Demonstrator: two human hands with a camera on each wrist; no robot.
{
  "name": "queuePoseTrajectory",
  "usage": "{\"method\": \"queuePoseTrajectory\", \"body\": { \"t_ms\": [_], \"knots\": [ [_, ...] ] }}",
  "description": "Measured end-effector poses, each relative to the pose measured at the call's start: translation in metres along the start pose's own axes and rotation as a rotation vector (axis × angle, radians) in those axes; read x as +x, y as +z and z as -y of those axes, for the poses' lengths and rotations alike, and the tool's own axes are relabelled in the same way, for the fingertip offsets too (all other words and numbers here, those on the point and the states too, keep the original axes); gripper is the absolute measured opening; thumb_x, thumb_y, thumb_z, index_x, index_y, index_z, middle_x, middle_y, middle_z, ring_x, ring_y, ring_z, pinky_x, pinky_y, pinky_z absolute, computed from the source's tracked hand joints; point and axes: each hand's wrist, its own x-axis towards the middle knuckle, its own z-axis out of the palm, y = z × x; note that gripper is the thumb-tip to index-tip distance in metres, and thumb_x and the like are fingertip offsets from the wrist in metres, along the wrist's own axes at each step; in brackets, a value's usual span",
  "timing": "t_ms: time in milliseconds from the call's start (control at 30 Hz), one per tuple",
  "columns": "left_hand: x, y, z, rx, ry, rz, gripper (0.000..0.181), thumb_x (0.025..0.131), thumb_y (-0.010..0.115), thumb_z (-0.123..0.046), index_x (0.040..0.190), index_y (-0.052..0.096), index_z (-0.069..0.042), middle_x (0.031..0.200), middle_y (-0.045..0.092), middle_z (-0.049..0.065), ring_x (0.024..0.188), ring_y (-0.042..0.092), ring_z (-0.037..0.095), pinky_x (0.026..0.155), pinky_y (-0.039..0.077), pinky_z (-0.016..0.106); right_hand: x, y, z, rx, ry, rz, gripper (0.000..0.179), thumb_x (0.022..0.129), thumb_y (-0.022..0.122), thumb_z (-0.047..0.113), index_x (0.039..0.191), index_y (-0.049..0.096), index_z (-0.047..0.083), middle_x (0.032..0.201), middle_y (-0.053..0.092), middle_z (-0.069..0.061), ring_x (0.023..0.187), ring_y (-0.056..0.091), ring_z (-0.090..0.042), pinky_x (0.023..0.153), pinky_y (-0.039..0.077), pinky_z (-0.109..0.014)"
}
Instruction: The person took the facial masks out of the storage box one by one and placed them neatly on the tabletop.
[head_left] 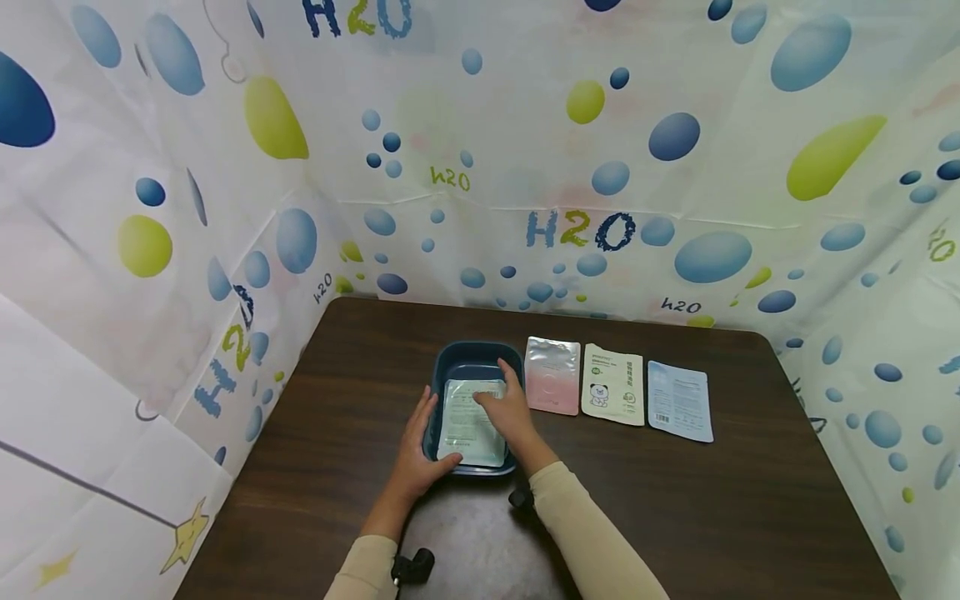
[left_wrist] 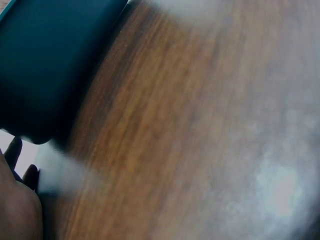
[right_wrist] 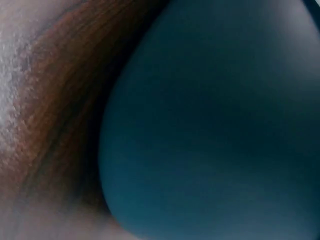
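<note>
A dark blue-green rectangular tray [head_left: 470, 350] stands on the table, holding a pale green printed sachet [head_left: 468, 437]. My left hand [head_left: 416, 462] holds the tray at its near left corner, fingers along the left wall and thumb over the rim by the sachet. From the right, my right hand [head_left: 513, 417] reaches over the tray's wall; its thumb and index finger are extended, the thumb over the sachet. Its other fingers are hidden. In the left wrist view, part of the left hand [left_wrist: 17, 210] shows below the tray's outer wall [left_wrist: 50, 65]. The tray wall [right_wrist: 210, 125] fills most of the right wrist view.
Right of the tray lie a silver-and-pink sachet [head_left: 552, 377], a cream sachet with a bear picture [head_left: 613, 385] and a light blue sachet [head_left: 680, 400], side by side. The brown wooden table [head_left: 750, 500] is surrounded by a white curtain [head_left: 510, 100] with coloured dots.
</note>
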Motion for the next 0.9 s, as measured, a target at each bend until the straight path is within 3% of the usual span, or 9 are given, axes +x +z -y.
{"method": "queuePoseTrajectory", "body": {
  "t_ms": [333, 667, 900],
  "knots": [
    [-0.0014, 0.0006, -0.0015, 0.009, -0.051, 0.004, 0.107, 0.071, 0.087, -0.021, 0.161, 0.031, -0.014, 0.173, 0.016, 0.006, 0.156, 0.019, 0.042, 0.113, 0.017, 0.079, -0.0032, 0.003, -0.006, 0.034, -0.087, 0.015, 0.068, 0.094, 0.069, 0.012, 0.156, 0.041, 0.016, 0.166, 0.035, -0.013, 0.152, 0.033, -0.04, 0.12, 0.032, -0.057],
    [-0.0023, 0.0026, -0.002, 0.001, -0.043, 0.012, 0.104, 0.074, 0.085, -0.021, 0.161, 0.029, -0.01, 0.173, 0.015, 0.008, 0.156, 0.018, 0.044, 0.113, 0.017, 0.079, -0.0065, -0.0017, -0.0093, 0.275, -0.263, 0.054, 0.058, 0.097, 0.063, 0.006, 0.151, 0.043, -0.001, 0.162, 0.036, -0.019, 0.148, 0.036, -0.049, 0.115, 0.038, -0.06],
    [-0.0007, 0.0019, -0.0032, -0.018, -0.025, 0.003, 0.103, 0.074, 0.084, -0.018, 0.16, 0.03, -0.004, 0.173, 0.016, 0.011, 0.155, 0.019, 0.045, 0.113, 0.019, 0.078, -0.0058, -0.0033, -0.0087, 0.354, -0.26, 0.039, 0.053, 0.094, 0.064, -0.001, 0.144, 0.048, -0.006, 0.157, 0.043, -0.023, 0.15, 0.037, -0.041, 0.114, 0.042, -0.054]
  ]
}}
